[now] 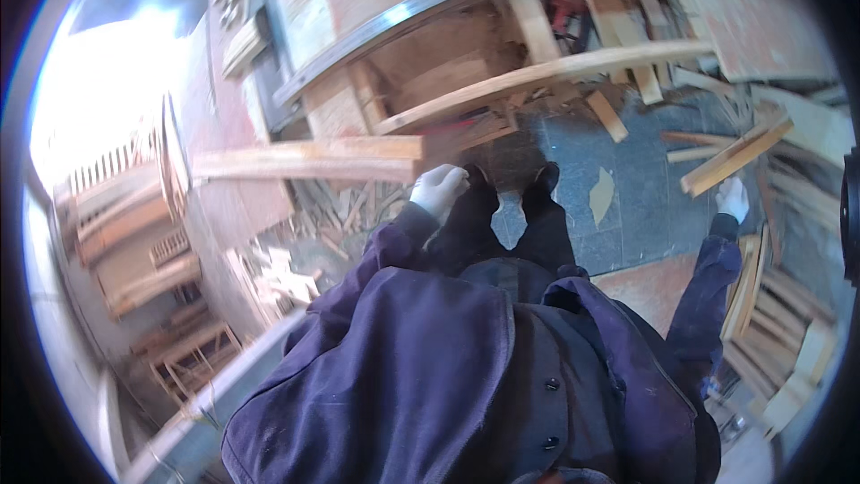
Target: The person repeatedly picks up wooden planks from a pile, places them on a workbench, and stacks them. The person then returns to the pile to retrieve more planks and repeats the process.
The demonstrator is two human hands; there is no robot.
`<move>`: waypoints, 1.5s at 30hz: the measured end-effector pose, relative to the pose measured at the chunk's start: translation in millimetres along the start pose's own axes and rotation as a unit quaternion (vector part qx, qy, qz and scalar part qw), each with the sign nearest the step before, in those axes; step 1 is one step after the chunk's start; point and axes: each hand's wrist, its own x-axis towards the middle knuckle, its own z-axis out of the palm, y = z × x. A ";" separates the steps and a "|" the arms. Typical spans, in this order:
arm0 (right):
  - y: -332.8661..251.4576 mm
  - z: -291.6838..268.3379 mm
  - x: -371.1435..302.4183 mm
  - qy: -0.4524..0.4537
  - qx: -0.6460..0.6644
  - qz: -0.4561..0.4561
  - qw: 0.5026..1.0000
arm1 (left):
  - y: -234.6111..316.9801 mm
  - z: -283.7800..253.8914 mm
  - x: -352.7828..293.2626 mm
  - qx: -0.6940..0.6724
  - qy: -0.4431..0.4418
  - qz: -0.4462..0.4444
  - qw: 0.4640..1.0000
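Your left hand: gloved, grip closed on end of long plank, held level at your left | right hand: gloved, near short plank, grip state unclear | floor littered with offcuts.

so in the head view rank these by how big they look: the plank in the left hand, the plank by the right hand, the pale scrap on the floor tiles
1. Plank held by the left hand: largest.
2. Plank by the right hand: clearly shorter, though fisheye bending near the rim makes it unsure.
3. Pale scrap on the floor tiles: smallest.
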 end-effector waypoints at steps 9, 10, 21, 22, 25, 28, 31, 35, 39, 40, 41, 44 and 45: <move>-72.2 298.8 -322.9 -0.578 -0.070 -0.263 0.770 | -85.6 -65.7 -56.5 -0.433 0.153 -0.158 0.874; -65.5 329.1 -366.3 -0.604 -0.145 -0.248 0.744 | -90.0 -74.0 -54.7 -0.470 0.157 -0.135 0.858; -56.8 382.1 -522.1 -0.558 -0.322 -0.437 0.628 | -64.2 -113.7 -40.1 -0.628 0.104 -0.083 0.767; -59.1 375.7 -528.7 -0.545 -0.329 -0.485 0.599 | -60.7 -118.7 -43.0 -0.605 0.097 -0.101 0.784; -68.2 353.7 -551.9 -0.549 -0.302 -0.597 0.501 | -48.4 -126.9 -50.7 -0.512 0.132 -0.095 0.843; -79.1 347.2 -573.2 -0.512 -0.375 -0.635 0.440 | -37.3 -131.1 -54.0 -0.458 0.126 -0.115 0.872; -80.2 354.5 -588.1 -0.484 -0.453 -0.611 0.433 | -27.2 -135.9 -50.4 -0.441 0.121 -0.105 0.883; -79.5 376.6 -587.6 -0.445 -0.464 -0.646 0.411 | -10.0 -149.8 -48.4 -0.344 0.103 -0.123 0.925; -115.9 388.8 -553.3 -0.422 -0.454 -0.672 0.405 | 25.5 -162.4 -57.6 0.058 0.230 0.107 0.965; -134.3 391.2 -537.6 -0.412 -0.433 -0.690 0.408 | 37.9 -167.5 -54.9 0.114 0.287 0.188 0.932; -154.1 393.0 -519.8 -0.399 -0.440 -0.695 0.405 | 50.1 -177.5 -48.8 0.175 0.306 0.221 0.909; -217.5 402.8 -454.4 -0.364 -0.481 -0.705 0.372 | 87.1 -212.4 -14.1 0.347 0.351 0.319 0.809; -237.9 409.7 -430.3 -0.355 -0.459 -0.731 0.360 | 99.1 -223.0 3.9 0.391 0.345 0.325 0.789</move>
